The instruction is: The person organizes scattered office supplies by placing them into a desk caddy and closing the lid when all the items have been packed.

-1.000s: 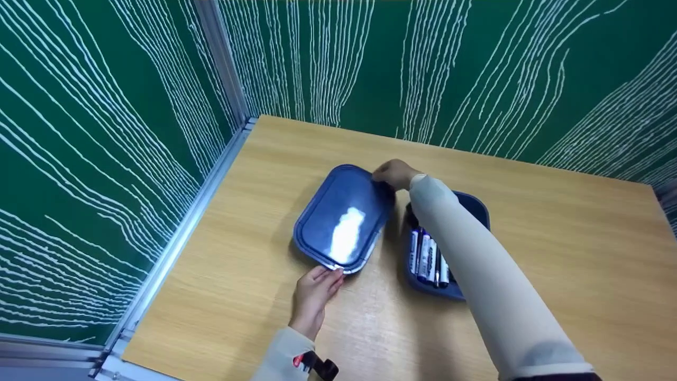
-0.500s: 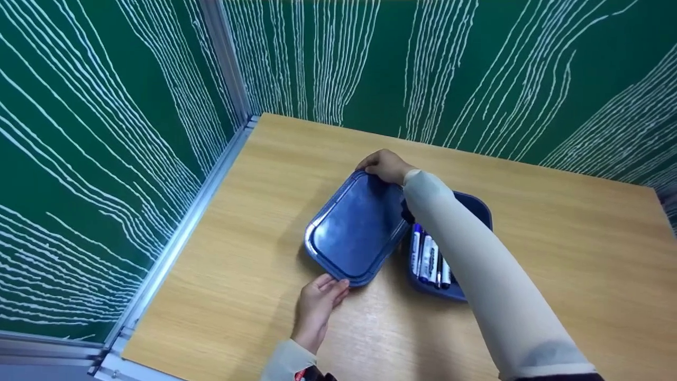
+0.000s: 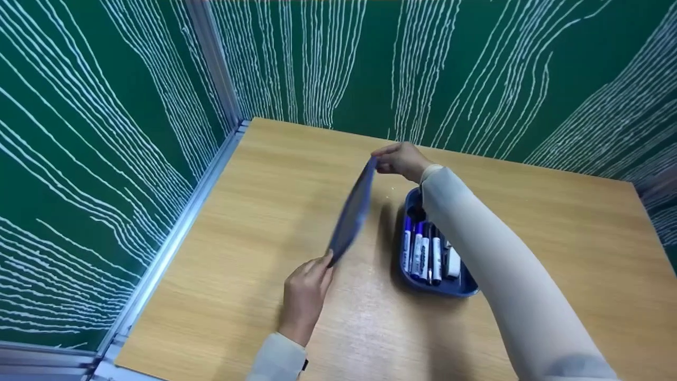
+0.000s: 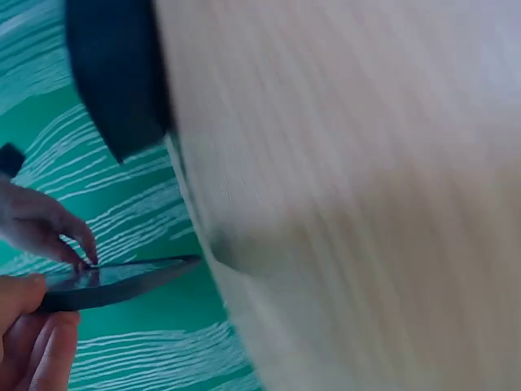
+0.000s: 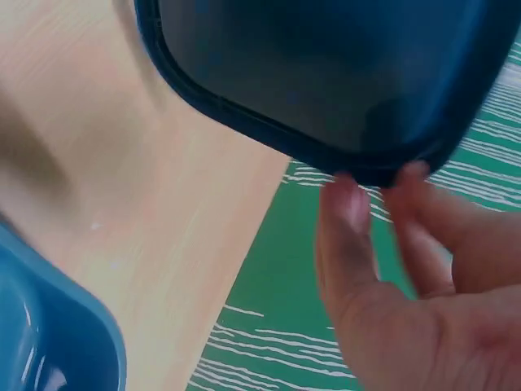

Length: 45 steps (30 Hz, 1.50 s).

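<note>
Between both hands a dark blue plastic lid (image 3: 353, 214) stands nearly on edge above the table. My left hand (image 3: 305, 296) pinches its near end, thumb and fingers on either side of the rim, as the left wrist view also shows. At the far end, my right hand (image 3: 404, 160) holds the lid's corner; in the right wrist view the thumb and fingertips meet at the rim of the lid (image 5: 342, 81). To the right lies a blue box (image 3: 465, 290) without its cover, partly hidden by the right forearm. Inside are several markers (image 3: 424, 254) and a white block (image 3: 453, 263).
The wooden table (image 3: 254, 222) carries the box. Green panels (image 3: 370, 63) with white wavy lines rise behind and on the left, with a metal rail (image 3: 174, 227) along the table's left edge.
The lid has been turned from lying nearly flat, face up, to nearly edge-on, rising off the table. The right hand moved to its far corner. More of the box's contents now show.
</note>
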{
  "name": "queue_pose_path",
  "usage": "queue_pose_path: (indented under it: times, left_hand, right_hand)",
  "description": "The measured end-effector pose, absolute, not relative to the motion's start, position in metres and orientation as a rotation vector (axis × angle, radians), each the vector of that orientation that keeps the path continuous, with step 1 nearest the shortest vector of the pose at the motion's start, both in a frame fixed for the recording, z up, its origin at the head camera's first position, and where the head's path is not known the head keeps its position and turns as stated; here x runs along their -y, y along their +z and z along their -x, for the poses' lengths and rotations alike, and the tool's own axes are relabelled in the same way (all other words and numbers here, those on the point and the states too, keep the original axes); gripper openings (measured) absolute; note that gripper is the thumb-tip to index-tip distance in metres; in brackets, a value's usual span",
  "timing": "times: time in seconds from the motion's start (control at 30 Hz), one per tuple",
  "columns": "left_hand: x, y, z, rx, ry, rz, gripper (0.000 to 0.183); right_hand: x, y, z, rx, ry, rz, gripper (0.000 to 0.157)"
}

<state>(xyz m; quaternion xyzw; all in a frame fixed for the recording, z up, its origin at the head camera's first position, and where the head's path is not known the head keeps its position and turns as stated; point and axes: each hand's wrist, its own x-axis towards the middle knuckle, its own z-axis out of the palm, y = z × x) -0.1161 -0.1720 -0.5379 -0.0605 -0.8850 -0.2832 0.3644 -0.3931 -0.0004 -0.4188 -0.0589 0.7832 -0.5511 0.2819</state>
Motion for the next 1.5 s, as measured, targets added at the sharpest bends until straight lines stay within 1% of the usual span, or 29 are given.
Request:
queue_pose_path:
  times: [0.07, 0.17, 0.23, 0.33, 0.4, 0.43, 0.47, 0.53, 0.6, 0.63, 0.7, 0.83, 0.93, 1.03, 1.13, 1.27, 1.5]
  left_hand:
    - [0.173, -0.538, 0.116, 2.28, -0.452, 0.225, 0.04]
    - [0.172, -0.539, 0.114, 2.274, -0.229, 0.301, 0.042]
    - [0.17, -0.539, 0.112, 2.283, -0.168, 0.327, 0.043]
    - [0.17, -0.539, 0.111, 2.32, -0.257, 0.314, 0.04]
    - [0.172, -0.538, 0.11, 2.386, -0.445, 0.233, 0.035]
    - [0.173, -0.537, 0.11, 2.423, -0.608, 0.153, 0.036]
    - [0.175, -0.537, 0.111, 2.436, -0.831, 0.05, 0.038]
    - [0.18, -0.536, 0.113, 2.387, -1.309, -0.244, 0.046]
    - [0.187, -0.538, 0.117, 2.224, -1.721, -0.522, 0.052]
    - [0.189, -0.54, 0.12, 2.113, -1.903, -0.626, 0.053]
    - [0.194, -0.544, 0.125, 1.953, -2.17, -0.745, 0.052]
    - [0.193, -0.546, 0.132, 1.705, -2.53, -0.754, 0.047]
    - [0.19, -0.544, 0.133, 1.647, -2.611, -0.722, 0.048]
    - [0.185, -0.54, 0.135, 1.656, -2.61, -0.714, 0.047]
    - [0.176, -0.535, 0.138, 1.703, -2.597, -0.722, 0.045]
    - [0.159, -0.53, 0.142, 1.773, -2.582, -0.727, 0.042]
    - [0.126, -0.531, 0.146, 1.866, -2.558, -0.701, 0.036]
  right_hand:
    - [-0.001, -0.413, 0.391, -2.048, -1.48, 0.073, 0.028]
    - [-0.004, -0.409, 0.39, -2.04, -1.437, -0.019, 0.023]
    - [-0.007, -0.409, 0.39, -2.063, -1.393, -0.068, 0.023]
    - [-0.012, -0.411, 0.389, -2.099, -1.331, -0.122, 0.029]
    - [-0.016, -0.413, 0.389, -2.101, -1.315, -0.126, 0.032]
    - [-0.018, -0.414, 0.389, -2.094, -1.318, -0.127, 0.032]
    - [-0.019, -0.415, 0.389, -2.083, -1.323, -0.12, 0.033]
    - [-0.023, -0.415, 0.389, -2.053, -1.337, -0.105, 0.034]
    - [-0.027, -0.416, 0.388, -2.011, -1.358, -0.091, 0.035]
    - [-0.03, -0.417, 0.388, -1.989, -1.375, -0.092, 0.036]
    - [-0.035, -0.418, 0.388, -1.962, -1.401, -0.097, 0.035]
    - [-0.046, -0.426, 0.386, -1.96, -1.429, -0.083, 0.029]
    - [-0.05, -0.433, 0.383, -1.973, -1.454, -0.083, 0.022]
    - [-0.056, -0.438, 0.379, -1.978, -1.479, -0.104, 0.019]
    - [-0.069, -0.438, 0.376, -2.018, -1.474, -0.135, 0.022]
    - [-0.092, -0.435, 0.372, -2.101, -1.409, -0.161, 0.029]
    - [-0.128, -0.431, 0.364, -2.204, -1.324, -0.181, 0.035]
